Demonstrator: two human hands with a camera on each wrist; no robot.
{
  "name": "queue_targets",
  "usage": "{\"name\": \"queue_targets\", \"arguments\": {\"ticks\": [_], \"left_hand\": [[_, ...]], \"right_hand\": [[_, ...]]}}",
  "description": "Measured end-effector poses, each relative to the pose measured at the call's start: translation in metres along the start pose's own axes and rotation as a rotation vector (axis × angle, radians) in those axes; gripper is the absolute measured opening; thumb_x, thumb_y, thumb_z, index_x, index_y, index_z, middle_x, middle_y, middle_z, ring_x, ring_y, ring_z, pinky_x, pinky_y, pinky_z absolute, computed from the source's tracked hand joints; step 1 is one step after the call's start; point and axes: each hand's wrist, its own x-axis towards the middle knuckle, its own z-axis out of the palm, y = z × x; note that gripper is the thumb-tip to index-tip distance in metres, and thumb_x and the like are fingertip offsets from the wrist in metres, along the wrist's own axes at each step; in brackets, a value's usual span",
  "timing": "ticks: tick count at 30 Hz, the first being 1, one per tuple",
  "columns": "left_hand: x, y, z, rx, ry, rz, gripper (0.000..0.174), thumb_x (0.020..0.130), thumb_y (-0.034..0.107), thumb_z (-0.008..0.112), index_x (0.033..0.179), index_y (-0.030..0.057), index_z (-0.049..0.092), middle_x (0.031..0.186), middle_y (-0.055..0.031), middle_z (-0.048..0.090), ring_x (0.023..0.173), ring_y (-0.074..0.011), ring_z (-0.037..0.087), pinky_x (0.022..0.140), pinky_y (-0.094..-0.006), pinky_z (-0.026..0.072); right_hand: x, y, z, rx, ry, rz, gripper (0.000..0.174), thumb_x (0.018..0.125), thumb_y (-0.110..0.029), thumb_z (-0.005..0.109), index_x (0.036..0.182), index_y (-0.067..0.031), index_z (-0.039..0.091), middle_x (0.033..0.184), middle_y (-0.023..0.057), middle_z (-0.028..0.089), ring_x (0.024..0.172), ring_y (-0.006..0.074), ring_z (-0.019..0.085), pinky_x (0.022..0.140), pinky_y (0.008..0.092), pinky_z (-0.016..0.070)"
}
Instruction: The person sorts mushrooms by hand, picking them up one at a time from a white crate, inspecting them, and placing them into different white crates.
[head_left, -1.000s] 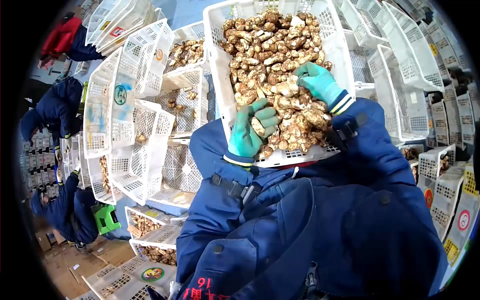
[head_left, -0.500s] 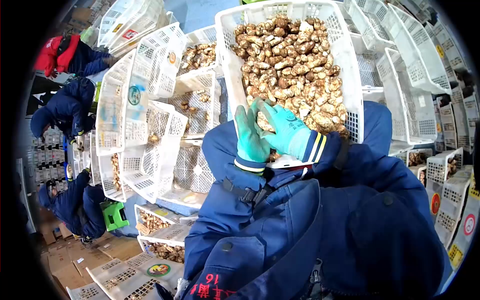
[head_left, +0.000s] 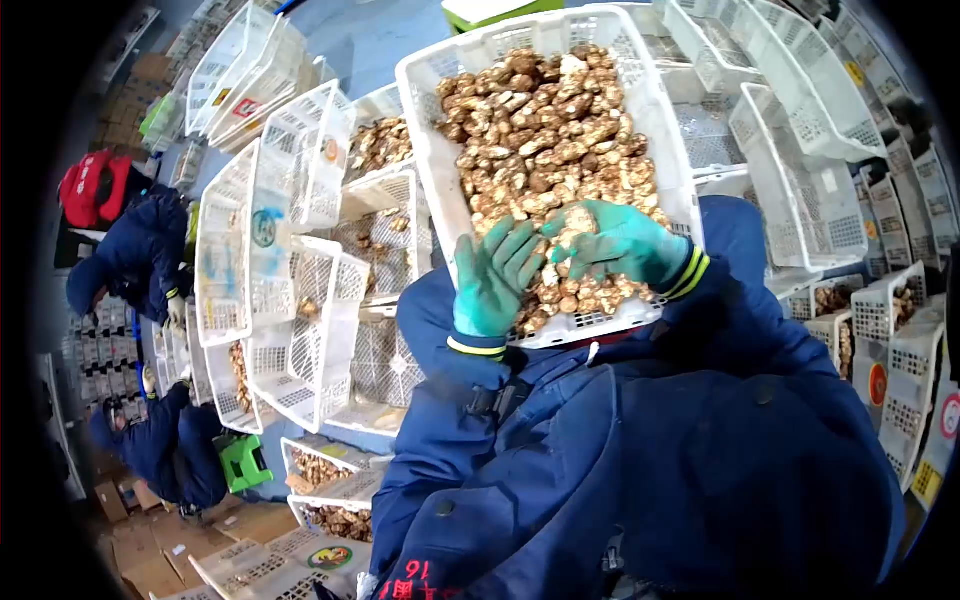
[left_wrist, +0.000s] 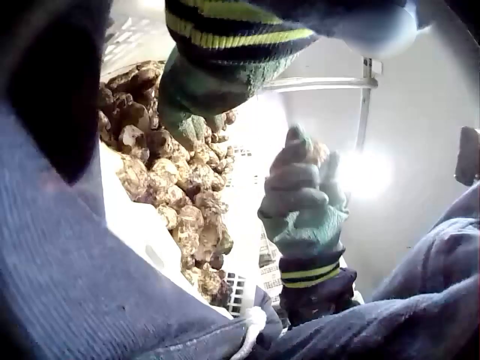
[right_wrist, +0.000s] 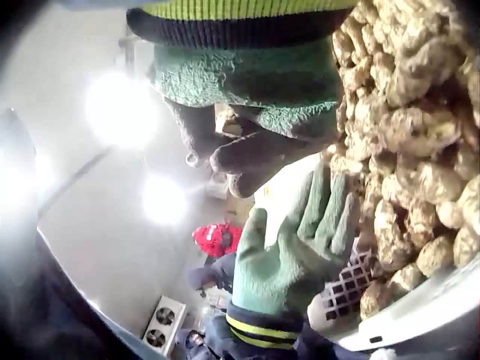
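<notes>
A white plastic crate (head_left: 425, 150) of brown-and-cream mushrooms (head_left: 535, 130) lies across the person's lap. Both hands wear green gloves with yellow-striped cuffs. Over the near part of the pile, the right hand (head_left: 635, 243) pinches a mushroom (head_left: 578, 224) between thumb and fingers; a pale bit of it (right_wrist: 227, 118) shows among the fingers in the right wrist view. Just to its left, the left hand (head_left: 493, 280) is turned palm up by the crate's near left corner, its fingers extended and nothing in the palm. The right wrist view also shows that bare left palm (right_wrist: 281, 262).
White crates, some with mushrooms (head_left: 380, 145), stand close on the left; more crates (head_left: 800, 185) line the right. People in dark jackets (head_left: 130, 250) work at the far left, near a green stool (head_left: 243, 462). A green-and-white box (head_left: 490, 12) sits beyond the crate.
The left hand first held a mushroom while the right was in the pile. The hands then met at the near left corner. Now they are apart, the right holding a mushroom and the left spread.
</notes>
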Motion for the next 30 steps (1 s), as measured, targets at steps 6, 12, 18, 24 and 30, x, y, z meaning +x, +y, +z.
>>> {"name": "queue_targets", "arguments": {"ticks": [6,12,18,24,30], "left_hand": [[0.003,-0.003,-0.003,0.003,0.000,-0.026,0.082,0.098,0.062,0.043,0.144,-0.0051,0.039,0.139,-0.0259,0.052,0.129,-0.0357,0.053,0.111,-0.0469,0.0428],[0.011,-0.007,-0.016,-0.070,-0.020,-0.127,0.078,0.099,0.057,0.045,0.146,-0.0048,0.039,0.142,-0.0286,0.049,0.130,-0.0389,0.051,0.112,-0.0501,0.0419],[0.012,-0.007,-0.017,-0.075,-0.056,-0.153,0.079,0.100,0.057,0.043,0.148,-0.0038,0.034,0.145,-0.0278,0.046,0.134,-0.0397,0.047,0.116,-0.0506,0.0364],[0.014,-0.005,-0.026,-0.069,-0.134,-0.176,0.076,0.101,0.056,0.040,0.149,-0.0027,0.035,0.150,-0.0256,0.041,0.139,-0.0375,0.042,0.118,-0.0491,0.0334],[0.012,-0.005,-0.022,-0.117,-0.098,-0.151,0.076,0.101,0.056,0.039,0.148,-0.0043,0.034,0.146,-0.0290,0.044,0.137,-0.0408,0.043,0.116,-0.0508,0.0353]], "right_hand": [[-0.160,-0.041,-0.086,-0.193,0.464,-0.038,0.047,0.087,-0.022,0.068,0.125,0.0034,0.058,0.104,0.0088,0.069,0.082,0.0116,0.066,0.066,0.0217,0.0514],[-0.372,0.072,-0.183,-0.149,1.038,0.375,0.033,0.090,-0.012,0.066,0.118,0.0039,0.060,0.094,0.0070,0.067,0.076,0.0122,0.062,0.066,0.0255,0.0524],[-0.459,0.187,-0.237,-1.064,1.067,0.562,0.037,0.096,-0.025,0.061,0.124,-0.0008,0.063,0.097,0.0052,0.067,0.082,0.0127,0.061,0.073,0.0274,0.0484],[-0.331,0.049,-0.145,0.179,0.884,0.065,0.047,0.097,-0.026,0.061,0.132,0.0039,0.055,0.101,0.0103,0.068,0.092,0.0144,0.066,0.074,0.0257,0.0534],[-0.273,-0.004,-0.121,0.359,0.602,-0.184,0.051,0.097,-0.024,0.062,0.136,0.0054,0.049,0.099,0.0102,0.068,0.091,0.0129,0.065,0.068,0.0223,0.0536]]}}
